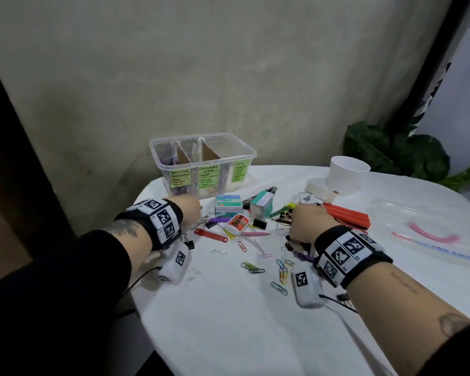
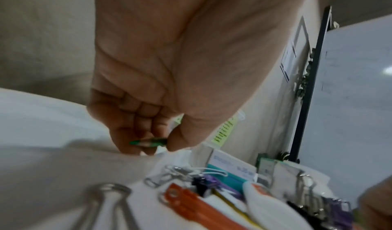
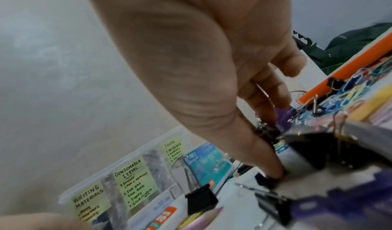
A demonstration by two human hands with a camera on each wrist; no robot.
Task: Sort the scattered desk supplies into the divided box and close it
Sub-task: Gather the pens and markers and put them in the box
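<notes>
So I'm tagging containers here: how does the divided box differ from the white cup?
The divided box is clear and rectangular; the white cup is opaque and round. The box carries green labels and cardboard dividers; the cup is plain. Both stand upright, open-topped, at the far side of the table.
</notes>
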